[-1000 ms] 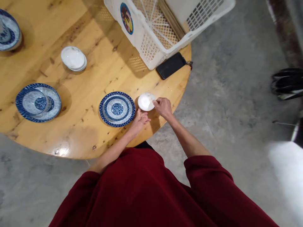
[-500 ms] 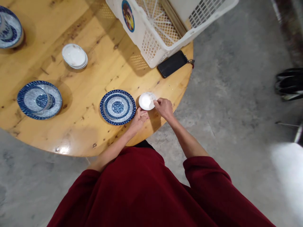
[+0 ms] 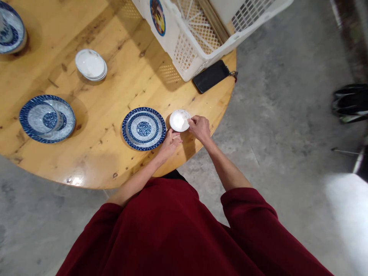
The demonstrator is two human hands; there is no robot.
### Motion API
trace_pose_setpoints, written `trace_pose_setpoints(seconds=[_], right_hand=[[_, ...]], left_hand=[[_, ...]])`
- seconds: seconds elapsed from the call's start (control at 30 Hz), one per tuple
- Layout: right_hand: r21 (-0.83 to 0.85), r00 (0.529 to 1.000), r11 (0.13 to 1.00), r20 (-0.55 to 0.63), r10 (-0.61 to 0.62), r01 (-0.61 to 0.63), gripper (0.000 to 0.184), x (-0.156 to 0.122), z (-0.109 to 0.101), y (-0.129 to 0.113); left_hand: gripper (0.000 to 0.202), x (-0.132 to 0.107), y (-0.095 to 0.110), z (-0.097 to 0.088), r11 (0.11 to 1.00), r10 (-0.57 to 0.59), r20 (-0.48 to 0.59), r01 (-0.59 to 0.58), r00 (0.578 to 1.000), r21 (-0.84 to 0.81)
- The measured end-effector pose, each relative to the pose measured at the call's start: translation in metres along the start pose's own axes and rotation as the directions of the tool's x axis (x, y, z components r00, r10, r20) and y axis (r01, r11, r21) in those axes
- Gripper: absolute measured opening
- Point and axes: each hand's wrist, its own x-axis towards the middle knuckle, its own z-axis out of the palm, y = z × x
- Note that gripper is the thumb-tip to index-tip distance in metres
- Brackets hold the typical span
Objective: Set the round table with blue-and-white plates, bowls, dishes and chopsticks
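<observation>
A small white dish (image 3: 179, 120) sits near the table's right edge. My right hand (image 3: 199, 128) pinches its right rim between thumb and fingers. At the dish's near left side, my left hand (image 3: 170, 142) rests low with loosely bent fingers apart, the fingertips at or just touching the rim. Just left of that hand lies a blue-and-white patterned plate (image 3: 143, 128), with what looks like a smaller matching plate or shallow bowl nested in it.
A stack of white dishes (image 3: 91, 65) stands farther back. Left of it, a patterned plate (image 3: 67, 123) bears a glass-like bowl (image 3: 43, 119); another set (image 3: 17, 44) is cut off. A white plastic crate (image 3: 186, 57) and a black phone (image 3: 211, 76) occupy the table's right side.
The view has shifted slightly. Both hands stay at the small white dish, and the right hand keeps its pinch on the rim.
</observation>
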Motion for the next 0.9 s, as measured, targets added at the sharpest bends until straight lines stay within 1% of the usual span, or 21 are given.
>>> trace_pose_setpoints(seconds=[0.2,0.33,0.4,0.47,0.57,0.67,0.8,0.9], right_hand=[[0.0,1.0,1.0,-0.017,-0.005,0.005,0.027,0.002,0.002,-0.002],[-0.027,0.999,1.0,-0.036,0.0,-0.001,0.029,0.002,0.003,-0.001],[-0.005,0.999,1.0,-0.051,0.019,-0.019,0.034,-0.003,0.001,0.001],[0.046,0.995,0.998,-0.086,0.048,-0.044,0.04,-0.012,-0.003,0.005],[0.149,0.984,0.984,-0.131,0.121,-0.102,0.045,-0.037,-0.007,0.011],[0.287,0.96,0.937,-0.138,0.245,-0.198,0.044,-0.073,-0.003,0.012],[0.397,0.922,0.871,-0.128,0.366,-0.291,0.041,-0.13,0.014,0.005],[0.445,0.89,0.815,-0.078,0.449,-0.371,0.041,-0.172,0.035,-0.007]], left_hand=[[0.057,0.001,-0.002,-0.001,1.0,0.01,0.007,-0.01,1.0,-0.003],[0.06,0.002,-0.011,-0.003,0.999,0.026,0.007,-0.026,1.0,0.022],[0.065,-0.003,-0.016,-0.007,0.999,0.01,0.016,-0.011,1.0,0.052],[0.066,-0.013,-0.022,-0.014,0.996,-0.014,0.048,0.009,0.999,0.091],[0.064,-0.038,-0.029,-0.032,0.986,-0.046,0.127,0.024,0.991,0.163],[0.06,-0.066,-0.032,-0.055,0.969,-0.098,0.213,0.044,0.972,0.244],[0.057,-0.093,-0.028,-0.082,0.945,-0.129,0.271,0.035,0.954,0.324],[0.057,-0.101,-0.023,-0.096,0.939,-0.126,0.304,0.015,0.944,0.343]])
